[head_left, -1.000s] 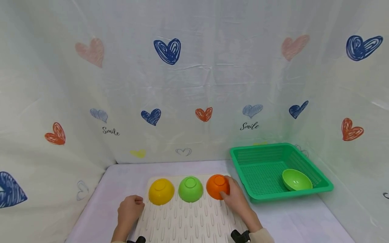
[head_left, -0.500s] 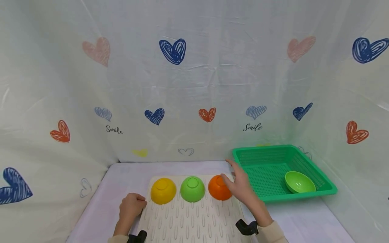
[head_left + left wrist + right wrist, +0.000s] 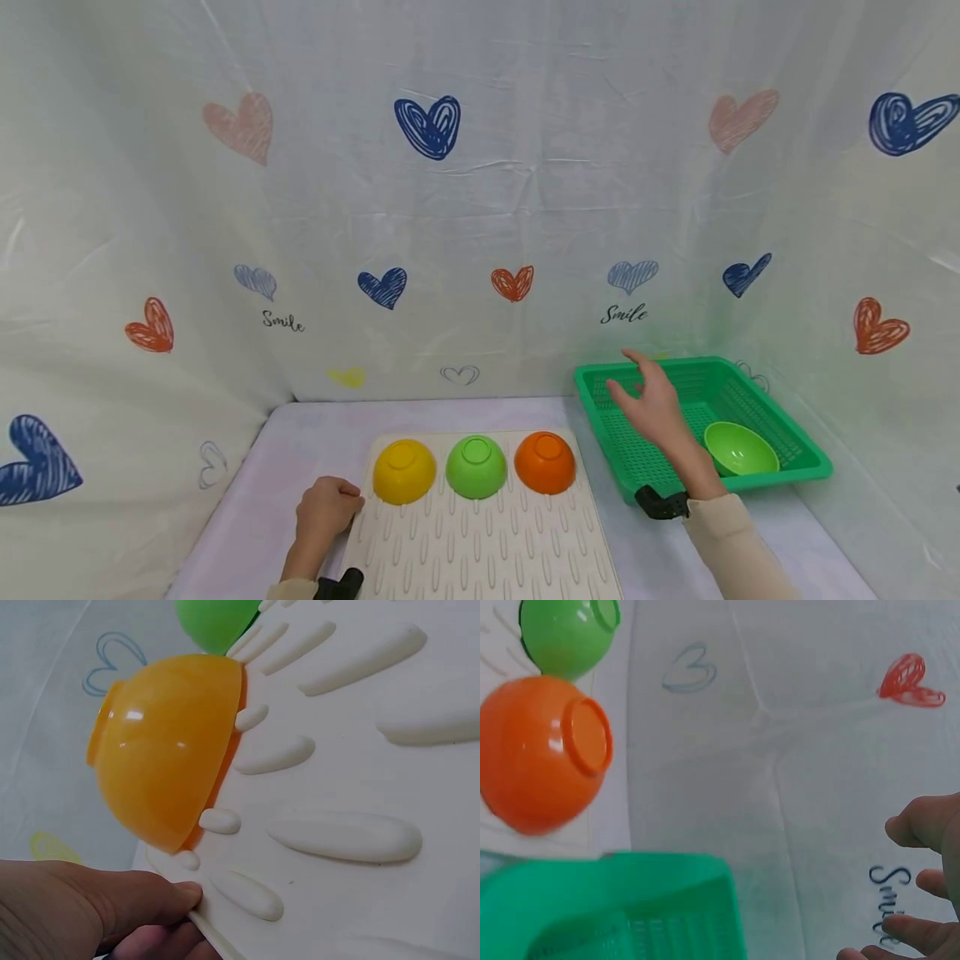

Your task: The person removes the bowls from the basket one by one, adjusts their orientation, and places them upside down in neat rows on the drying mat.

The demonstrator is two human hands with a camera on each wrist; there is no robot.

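Observation:
My left hand (image 3: 322, 517) pinches the left edge of a white ridged mat (image 3: 487, 550); in the left wrist view the thumb lies on top and the curled fingers go under the rim. Upside down along the mat's far end sit a yellow bowl (image 3: 403, 472), a green bowl (image 3: 476, 467) and an orange bowl (image 3: 545, 462). Over the green plastic basket (image 3: 622, 450) hangs my right hand (image 3: 654, 408), fingers spread and holding nothing. A lime green bowl (image 3: 741, 448) lies in the basket's right part, open side up, just beyond my right wrist.
Underneath is a table with a pale lilac cloth (image 3: 255, 483). A white curtain (image 3: 480, 208) printed with hearts hangs behind the table and along both sides. The basket stands to the right of the mat, its rim raised above the cloth.
My right hand has let go of the orange bowl and moved right, over the basket, with its fingers spread. The orange bowl stays on the mat. My left hand keeps its place.

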